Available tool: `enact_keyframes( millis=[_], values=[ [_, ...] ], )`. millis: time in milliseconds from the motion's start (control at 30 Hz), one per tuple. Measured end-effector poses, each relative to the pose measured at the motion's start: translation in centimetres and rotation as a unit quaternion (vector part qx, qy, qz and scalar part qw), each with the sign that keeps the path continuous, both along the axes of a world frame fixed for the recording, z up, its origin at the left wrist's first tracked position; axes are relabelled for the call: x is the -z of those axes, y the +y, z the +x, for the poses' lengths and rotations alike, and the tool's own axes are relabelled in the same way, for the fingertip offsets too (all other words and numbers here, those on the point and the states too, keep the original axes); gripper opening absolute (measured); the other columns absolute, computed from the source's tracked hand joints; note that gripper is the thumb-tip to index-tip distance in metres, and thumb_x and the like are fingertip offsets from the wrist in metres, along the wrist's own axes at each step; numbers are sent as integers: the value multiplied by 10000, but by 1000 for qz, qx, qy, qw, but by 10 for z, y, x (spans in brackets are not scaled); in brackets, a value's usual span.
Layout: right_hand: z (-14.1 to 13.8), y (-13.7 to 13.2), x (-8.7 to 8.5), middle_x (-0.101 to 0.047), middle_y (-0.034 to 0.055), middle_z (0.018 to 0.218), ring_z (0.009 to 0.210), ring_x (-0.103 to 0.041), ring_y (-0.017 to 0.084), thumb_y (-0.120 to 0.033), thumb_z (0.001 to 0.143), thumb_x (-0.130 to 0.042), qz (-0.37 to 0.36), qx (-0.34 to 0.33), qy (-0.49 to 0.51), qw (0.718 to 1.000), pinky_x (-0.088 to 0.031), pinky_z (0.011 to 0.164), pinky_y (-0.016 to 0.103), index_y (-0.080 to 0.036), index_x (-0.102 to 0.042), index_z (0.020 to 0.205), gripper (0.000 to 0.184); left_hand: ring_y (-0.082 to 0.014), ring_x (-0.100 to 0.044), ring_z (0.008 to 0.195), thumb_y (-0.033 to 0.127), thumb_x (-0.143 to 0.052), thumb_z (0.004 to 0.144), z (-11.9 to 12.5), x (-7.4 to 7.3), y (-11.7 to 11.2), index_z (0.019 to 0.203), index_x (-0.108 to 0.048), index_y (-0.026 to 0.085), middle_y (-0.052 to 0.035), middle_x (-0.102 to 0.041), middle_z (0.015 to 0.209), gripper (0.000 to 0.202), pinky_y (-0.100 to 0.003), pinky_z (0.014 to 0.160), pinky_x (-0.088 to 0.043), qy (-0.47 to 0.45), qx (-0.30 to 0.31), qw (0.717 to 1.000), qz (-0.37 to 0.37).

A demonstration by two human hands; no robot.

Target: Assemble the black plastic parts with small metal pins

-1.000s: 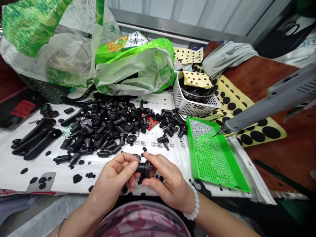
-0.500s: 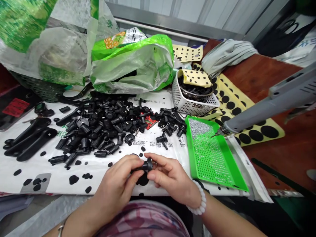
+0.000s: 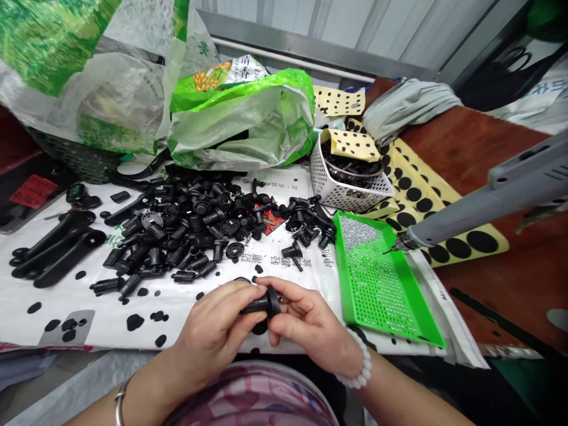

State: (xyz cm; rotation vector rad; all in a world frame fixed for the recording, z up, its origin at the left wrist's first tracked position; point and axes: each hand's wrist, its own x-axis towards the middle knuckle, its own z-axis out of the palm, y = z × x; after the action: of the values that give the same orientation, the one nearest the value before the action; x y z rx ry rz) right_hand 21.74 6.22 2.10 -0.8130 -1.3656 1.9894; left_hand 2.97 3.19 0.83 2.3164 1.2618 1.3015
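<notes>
Between my two hands, just above the front of the table, is a black plastic knob part (image 3: pixel 272 302) with a cylindrical body and a round flange. My left hand (image 3: pixel 217 325) is closed on the body side. On the flange side, the thumb and fingers of my right hand (image 3: pixel 313 328) are closed on the same part; a small shiny bit shows near its fingertips, too small to name. Beyond my hands lies a pile of similar black parts (image 3: pixel 177 231). Right of my hand sits a green perforated tray (image 3: pixel 377 284) with small silver screws (image 3: pixel 361 229).
A grey electric screwdriver (image 3: pixel 470 201) reaches over the tray from the right. Black crank handles (image 3: pixel 68 251) lie at the left. Behind stand a white basket (image 3: pixel 346 192) and a green plastic bag (image 3: pixel 242 133). Yellow sheets with black dots (image 3: pixel 444 236) lie at the right.
The flange of the knob part has turned and shows more of its dark rim, with my right fingers shifted around it. The view has shifted slightly; the table things look unmoved.
</notes>
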Motion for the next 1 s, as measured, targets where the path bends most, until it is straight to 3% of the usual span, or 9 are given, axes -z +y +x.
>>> enact_keyframes(
  millis=[133,267,433,500,600,700,767,933,1000],
  values=[
    [-1,-3,2,-564,-24,734,598,-504,82,-365,796,-688,135,31,-39,990,-487,609,220,-231,-526,1273,521,-123,-610,731,195,-547,881,-2,0,-2,1188,-551,185,-30,-653,830,307,-200,678,-500,-11,2,1000,-25],
    [-1,0,2,-587,27,882,677,-533,121,-417,855,-604,337,55,-108,934,-508,661,265,-233,-479,1323,518,-117,-613,707,166,-464,900,1,-3,-8,1232,-541,240,-22,-644,873,349,-208,646,-505,-128,12,979,-161],
    [3,1,4,-585,62,854,689,-550,162,-391,895,-549,462,56,-165,870,-507,667,324,-175,-414,1368,537,-108,-582,510,255,-532,863,7,-10,-10,970,-578,176,34,-582,594,141,-208,516,-501,-328,-19,864,-381],
    [4,0,5,-576,51,810,675,-537,158,-425,883,-556,433,53,-165,885,-499,662,321,-146,-450,1337,544,-123,-614,582,233,-558,848,6,-5,-10,915,-571,184,11,-617,654,84,-218,555,-516,-313,-12,875,-370],
    [2,-1,5,-542,1,708,574,-485,109,-503,863,-547,251,29,-132,959,-470,560,246,-133,-532,1240,529,-151,-633,844,127,-579,820,4,7,-12,966,-588,228,-30,-652,905,177,-246,733,-522,-212,16,950,-226],
    [1,-2,1,-529,-20,672,522,-443,78,-535,852,-539,113,8,-112,987,-419,477,191,-140,-577,1152,498,-154,-610,943,73,-580,805,5,15,-14,1010,-589,254,-26,-643,969,274,-253,817,-501,-179,39,969,-163],
    [3,-3,-3,-546,-9,703,539,-453,81,-527,856,-540,146,9,-145,979,-427,495,199,-140,-562,1184,509,-145,-629,888,104,-581,817,8,15,-14,983,-591,242,-26,-644,963,216,-237,763,-519,-250,23,945,-211],
    [17,-4,-18,-548,123,1116,660,-544,123,-451,906,-498,366,21,-218,904,-507,627,283,-178,-218,1452,672,-116,-637,652,230,-598,837,13,3,-9,932,-577,191,8,-663,707,105,-225,644,-515,-415,48,802,-428],
    [21,-3,-23,-526,144,1193,780,-573,161,-357,925,-493,438,3,-224,871,-523,702,314,-197,-237,1446,602,-118,-632,640,260,-617,828,13,-1,-9,927,-573,180,12,-658,651,134,-233,658,-509,-438,73,767,-463]
  ],
)
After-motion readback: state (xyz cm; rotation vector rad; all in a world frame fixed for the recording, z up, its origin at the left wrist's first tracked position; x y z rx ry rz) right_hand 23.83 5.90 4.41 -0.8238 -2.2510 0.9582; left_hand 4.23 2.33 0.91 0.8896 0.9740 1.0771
